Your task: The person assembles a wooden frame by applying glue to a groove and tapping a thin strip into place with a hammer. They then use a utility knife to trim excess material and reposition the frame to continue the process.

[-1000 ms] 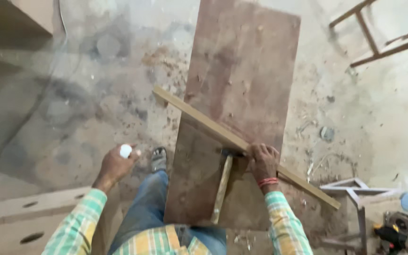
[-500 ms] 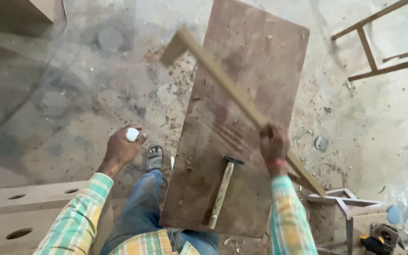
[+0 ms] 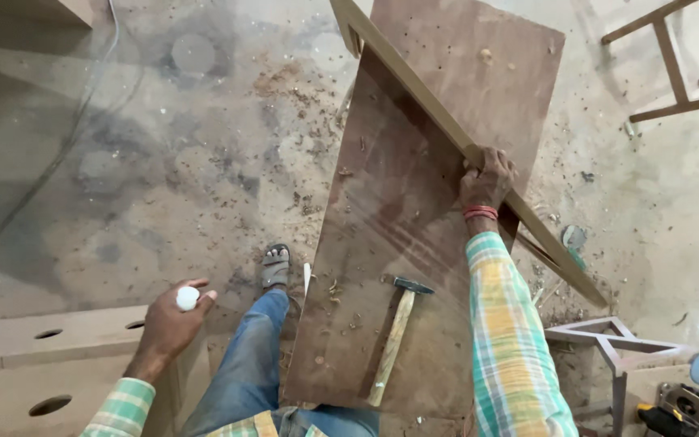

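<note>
One dusty, chip-strewn concrete floor (image 3: 163,162)

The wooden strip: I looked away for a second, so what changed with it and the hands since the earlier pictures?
The right hand kept its grip on the wooden strip and swung its far end up and away, from lying crosswise on the brown board to running steeply along it. The left hand still holds the small white object. The hammer stays on the board.
</note>
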### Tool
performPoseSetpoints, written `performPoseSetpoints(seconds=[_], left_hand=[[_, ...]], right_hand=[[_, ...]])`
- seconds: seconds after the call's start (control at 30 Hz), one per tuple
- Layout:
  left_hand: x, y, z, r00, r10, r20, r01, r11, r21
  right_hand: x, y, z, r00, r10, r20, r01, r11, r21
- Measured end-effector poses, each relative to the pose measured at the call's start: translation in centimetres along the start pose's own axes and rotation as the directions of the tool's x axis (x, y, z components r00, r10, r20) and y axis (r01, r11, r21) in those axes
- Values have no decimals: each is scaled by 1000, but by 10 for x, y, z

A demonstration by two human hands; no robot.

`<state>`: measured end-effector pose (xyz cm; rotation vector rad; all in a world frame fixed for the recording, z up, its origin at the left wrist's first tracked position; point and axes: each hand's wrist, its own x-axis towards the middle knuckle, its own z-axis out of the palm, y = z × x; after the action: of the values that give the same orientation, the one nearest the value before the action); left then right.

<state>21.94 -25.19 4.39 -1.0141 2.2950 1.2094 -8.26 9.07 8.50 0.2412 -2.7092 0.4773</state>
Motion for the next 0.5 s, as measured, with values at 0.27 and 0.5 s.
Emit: performPoseSetpoints(seconds=[0.27,0.5], left_hand=[[20,30,-8,988,97,-120,-100,995,-18],[37,59,-11,949,241,-203,-223,969,110]], right_hand=[[-66,-20,-12,970,-130,204,120,991,63],[-137,-40,-35,910,-211,356,127,961,244]])
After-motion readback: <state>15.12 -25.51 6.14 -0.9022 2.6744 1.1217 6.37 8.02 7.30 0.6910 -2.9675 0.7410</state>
